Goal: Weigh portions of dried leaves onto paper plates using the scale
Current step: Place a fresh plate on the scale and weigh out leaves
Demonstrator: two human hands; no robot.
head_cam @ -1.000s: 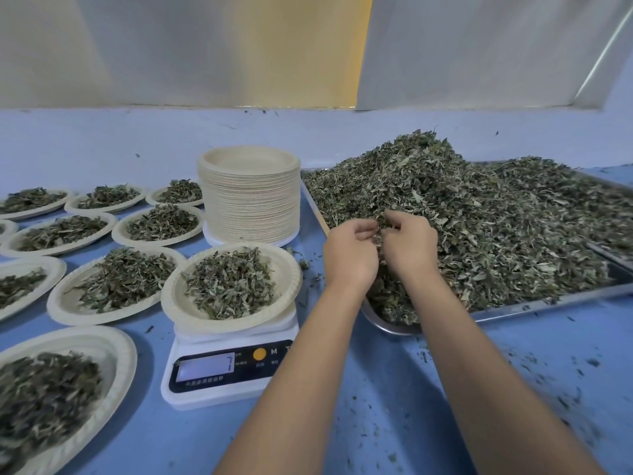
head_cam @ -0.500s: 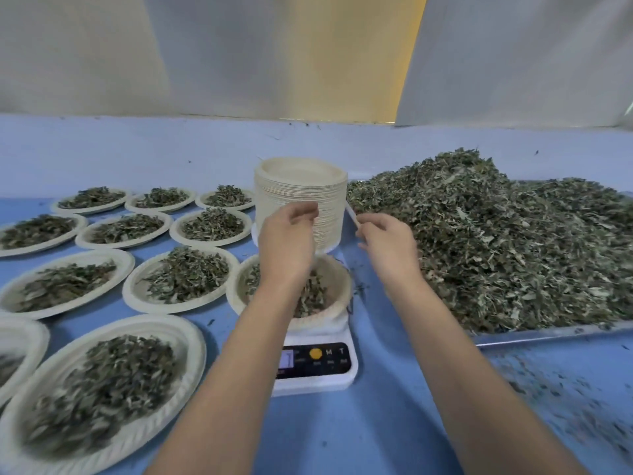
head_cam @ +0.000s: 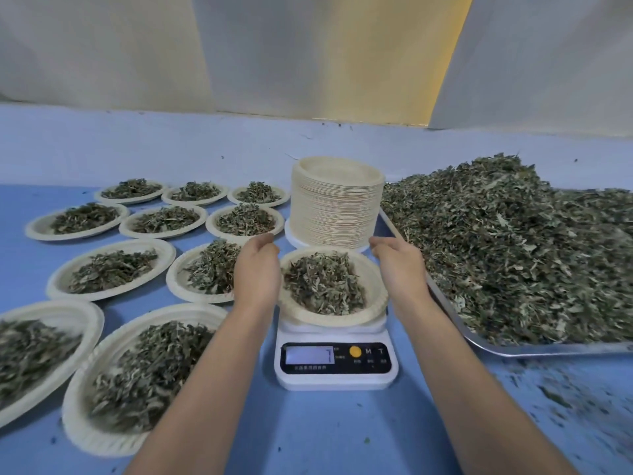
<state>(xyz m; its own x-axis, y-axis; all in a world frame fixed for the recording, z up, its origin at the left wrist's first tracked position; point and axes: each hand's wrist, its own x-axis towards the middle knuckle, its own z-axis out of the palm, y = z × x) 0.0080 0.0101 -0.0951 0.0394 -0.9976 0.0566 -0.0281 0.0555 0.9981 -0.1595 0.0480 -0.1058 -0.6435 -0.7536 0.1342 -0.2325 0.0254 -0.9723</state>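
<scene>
Unable to read blurred digits on scale (head_cam: 335, 361) display. Cut off at right picture edge: tray (head_cam: 548, 353). Cut off at left, by table's (head_cam: 342, 426) near-left corner: end plate (head_cam: 68, 308). Partly hidden behind left hand (head_cam: 257, 272): 1 middle plate (head_cam: 178, 286).

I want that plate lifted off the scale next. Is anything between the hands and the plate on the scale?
Nothing visible. The left hand and right hand flank the plate at its rim, on the scale; whether they touch it is unclear.

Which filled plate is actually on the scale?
The plate between the left hand and right hand, in front of the empty plate stack. It alone sits on the white scale; the others lie on the blue table.
</scene>
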